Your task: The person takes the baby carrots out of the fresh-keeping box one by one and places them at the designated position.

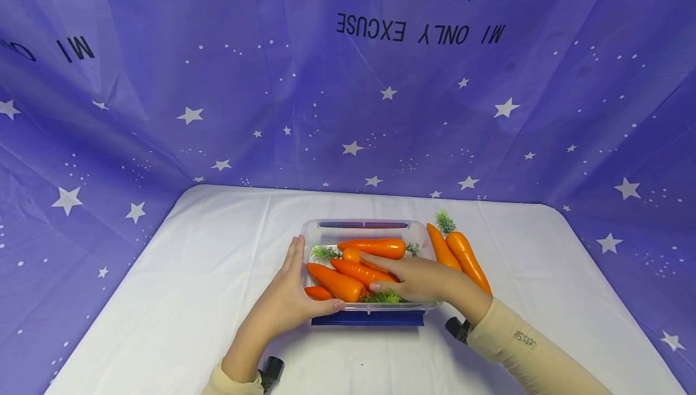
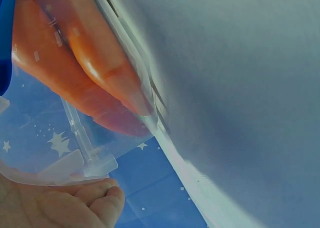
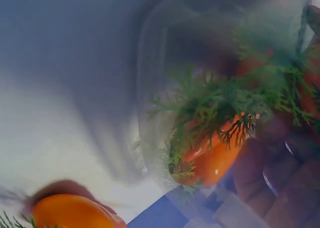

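Observation:
A clear plastic box stands on the white-covered table, with several orange carrots with green tops inside. My left hand holds the box at its near left corner, thumb over the front rim and fingers along the left wall. In the left wrist view, carrots show through the wall above those fingers. My right hand reaches in over the right side. Its thumb and fingers lie on either side of a carrot, pinching it near its thick end. In the right wrist view, leafy tops partly cover the carrots.
Two loose carrots lie on the table against the right side of the box, partly behind my right forearm. Blue clasp flaps hang on the box's front. A purple star-printed curtain surrounds the table.

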{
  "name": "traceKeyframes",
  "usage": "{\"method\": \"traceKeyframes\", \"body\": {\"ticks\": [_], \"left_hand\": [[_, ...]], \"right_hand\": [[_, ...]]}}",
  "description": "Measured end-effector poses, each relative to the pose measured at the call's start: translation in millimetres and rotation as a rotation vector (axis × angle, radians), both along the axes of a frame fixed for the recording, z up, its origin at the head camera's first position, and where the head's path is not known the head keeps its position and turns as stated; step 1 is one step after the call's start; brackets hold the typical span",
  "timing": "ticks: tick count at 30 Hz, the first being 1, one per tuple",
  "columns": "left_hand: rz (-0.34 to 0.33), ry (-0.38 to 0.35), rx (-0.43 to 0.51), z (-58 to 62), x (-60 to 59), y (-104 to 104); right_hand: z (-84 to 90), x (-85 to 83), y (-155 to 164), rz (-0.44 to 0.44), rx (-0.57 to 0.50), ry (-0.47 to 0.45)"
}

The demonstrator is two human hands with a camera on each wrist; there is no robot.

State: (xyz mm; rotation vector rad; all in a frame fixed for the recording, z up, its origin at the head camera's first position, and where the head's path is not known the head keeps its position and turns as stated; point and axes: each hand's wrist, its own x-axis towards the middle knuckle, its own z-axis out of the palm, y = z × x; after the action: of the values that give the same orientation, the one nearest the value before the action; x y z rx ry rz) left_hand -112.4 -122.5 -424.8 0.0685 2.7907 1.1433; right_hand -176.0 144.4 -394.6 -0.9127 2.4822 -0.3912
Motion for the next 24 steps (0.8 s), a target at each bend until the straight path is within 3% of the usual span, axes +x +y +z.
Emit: {"method": "traceKeyframes", "body": {"ticks": [11, 24], "left_hand": [[-0.001, 0.006, -0.002, 0.3, 0.1, -0.1], [-0.001, -0.003, 0.001, 1.3, 1.0, 0.5]], "right_hand": [[-4.4, -2.5, -1.1, 0.045, -0.116, 0.066], [0.5, -3.0, 4.4, 0.01, -0.161, 0.277]]}}
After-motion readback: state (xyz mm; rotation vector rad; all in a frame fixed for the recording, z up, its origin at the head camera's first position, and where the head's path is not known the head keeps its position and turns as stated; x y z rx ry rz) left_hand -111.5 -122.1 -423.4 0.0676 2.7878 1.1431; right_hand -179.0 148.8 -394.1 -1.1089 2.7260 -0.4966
